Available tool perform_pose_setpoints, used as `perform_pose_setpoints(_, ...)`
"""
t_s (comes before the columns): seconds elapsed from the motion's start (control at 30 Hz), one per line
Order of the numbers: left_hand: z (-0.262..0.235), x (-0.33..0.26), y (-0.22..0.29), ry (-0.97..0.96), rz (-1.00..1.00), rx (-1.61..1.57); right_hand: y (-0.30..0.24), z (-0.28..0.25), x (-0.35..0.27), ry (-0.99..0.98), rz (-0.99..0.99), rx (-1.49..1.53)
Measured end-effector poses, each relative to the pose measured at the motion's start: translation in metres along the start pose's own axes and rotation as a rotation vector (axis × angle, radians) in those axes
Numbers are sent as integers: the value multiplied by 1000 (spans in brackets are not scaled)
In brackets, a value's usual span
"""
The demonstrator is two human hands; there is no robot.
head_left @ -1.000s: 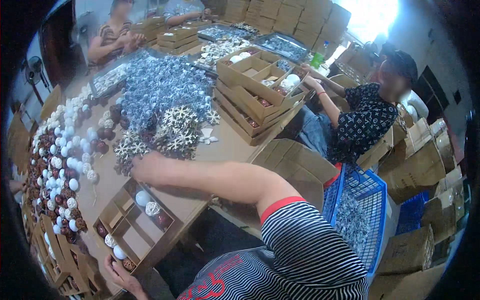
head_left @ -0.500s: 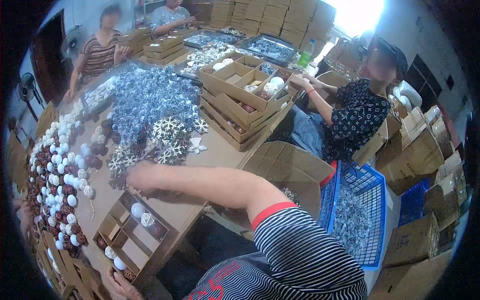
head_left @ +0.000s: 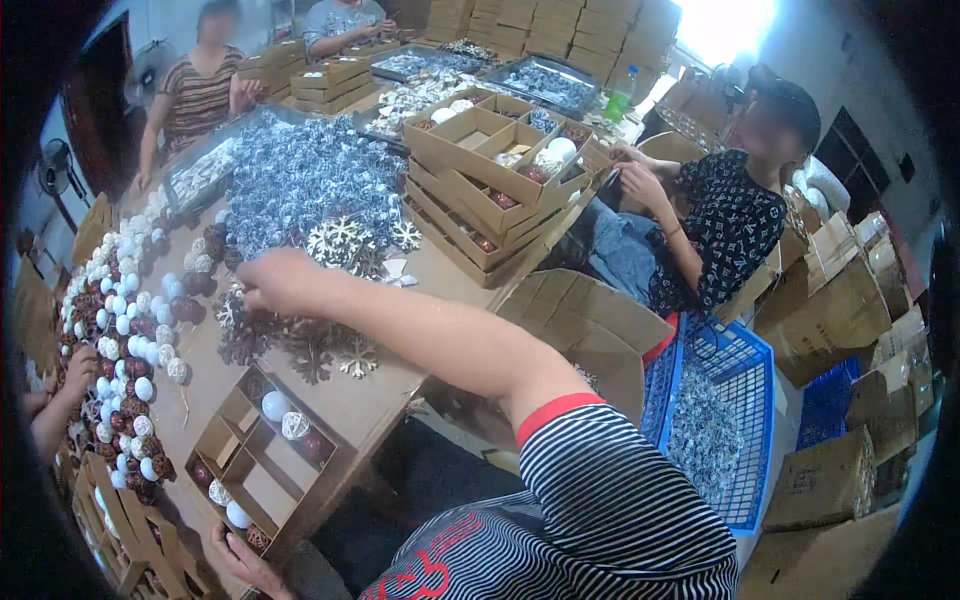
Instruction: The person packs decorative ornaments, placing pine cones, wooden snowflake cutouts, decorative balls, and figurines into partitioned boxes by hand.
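Note:
A divided cardboard box lies near the table's front edge, with white, brown and woven balls in some compartments. My left hand is closed on its near corner, thumb along the wall. My right arm reaches across the table, and my right hand is over a pile of wooden snowflakes, some white and some dark. Its fingers are bent together at the pile's left side; whatever they pinch is hidden. Behind the snowflakes spreads a heap of silvery-blue small pieces.
Many white, brown and woven balls cover the table's left side, where another person's hand reaches in. Stacked divided boxes stand at the far right. A person sits beside them. A blue basket is at right.
My right hand has risen slightly and moved away from the box, over the snowflakes. Several snowflakes nearer me have come into view. Another person's hand has come in among the balls at left.

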State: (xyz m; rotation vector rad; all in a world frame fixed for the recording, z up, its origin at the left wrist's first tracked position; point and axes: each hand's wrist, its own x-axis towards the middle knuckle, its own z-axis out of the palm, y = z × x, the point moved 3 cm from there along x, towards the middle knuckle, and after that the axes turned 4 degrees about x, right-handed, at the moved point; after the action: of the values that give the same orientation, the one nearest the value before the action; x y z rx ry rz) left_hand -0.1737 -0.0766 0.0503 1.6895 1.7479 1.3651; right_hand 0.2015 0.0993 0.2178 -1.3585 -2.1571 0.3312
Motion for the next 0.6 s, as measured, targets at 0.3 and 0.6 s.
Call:
perform_pose_setpoints(0.3,22,-6,65,32,-52,4,6,-57,0,50,46,-9)
perform_pose_setpoints(0.6,9,-13,88,52,-141,-380,11,-50,-5,12,207,310)
